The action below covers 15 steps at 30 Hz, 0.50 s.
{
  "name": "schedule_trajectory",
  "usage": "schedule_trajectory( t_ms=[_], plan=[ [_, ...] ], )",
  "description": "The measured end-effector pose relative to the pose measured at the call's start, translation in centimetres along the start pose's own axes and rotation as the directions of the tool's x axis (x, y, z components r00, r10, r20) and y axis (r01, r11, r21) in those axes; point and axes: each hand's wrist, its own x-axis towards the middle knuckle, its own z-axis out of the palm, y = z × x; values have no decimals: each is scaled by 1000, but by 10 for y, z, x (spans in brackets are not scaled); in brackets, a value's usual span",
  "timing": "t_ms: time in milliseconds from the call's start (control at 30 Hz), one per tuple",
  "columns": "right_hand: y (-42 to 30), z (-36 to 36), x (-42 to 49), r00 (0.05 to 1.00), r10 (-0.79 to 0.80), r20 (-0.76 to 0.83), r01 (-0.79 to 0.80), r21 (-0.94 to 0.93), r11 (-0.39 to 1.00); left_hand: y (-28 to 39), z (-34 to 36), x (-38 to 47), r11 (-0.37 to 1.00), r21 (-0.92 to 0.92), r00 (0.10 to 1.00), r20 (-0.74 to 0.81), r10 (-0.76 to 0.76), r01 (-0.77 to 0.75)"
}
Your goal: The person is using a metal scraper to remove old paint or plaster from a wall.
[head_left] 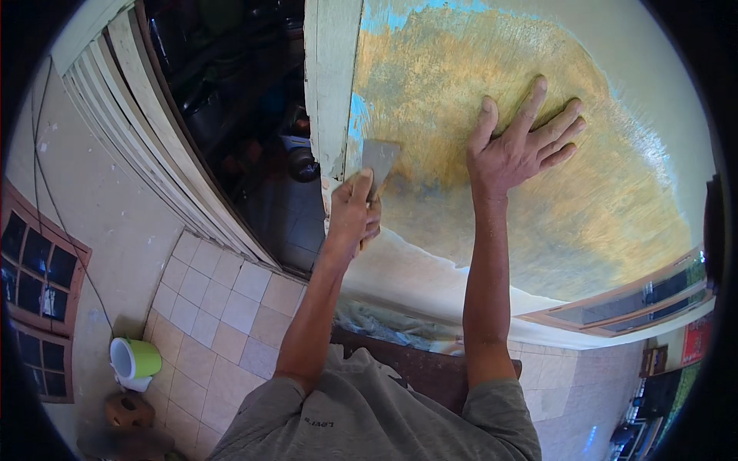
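Note:
My left hand (353, 213) grips a putty knife (380, 160) by its handle, thumb on the metal blade. The wide blade lies against the wall just beside a pale wooden door frame (333, 86). My right hand (516, 138) rests with fingers spread on the wall, holding nothing. The wall's scraped patch (438, 115) shows mottled yellow, brown and grey, with light blue paint along its upper edge and near the frame. Smooth pale paint (651, 75) surrounds the patch. The underside of the blade is hidden.
An open doorway (230, 115) with a folding slatted door (167, 155) lies at the left. A dark brown surface (426, 366) stands below the wall, close to my body. A green bucket (144, 358) is at lower left near a brown-framed window (43, 265). Another window (628, 302) is at right.

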Motion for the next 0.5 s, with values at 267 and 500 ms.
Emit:
schedule_trajectory(
  t_ms=[267,500],
  plan=[
    [-4,-1,0,1000,7,15,-7,-3,1000,26,3,6,998,-59,999,42,34,-31],
    [-6,-3,2,1000,1,15,-2,10,1000,8,0,4,1000,1,999,-14,-29,29]
  ],
)
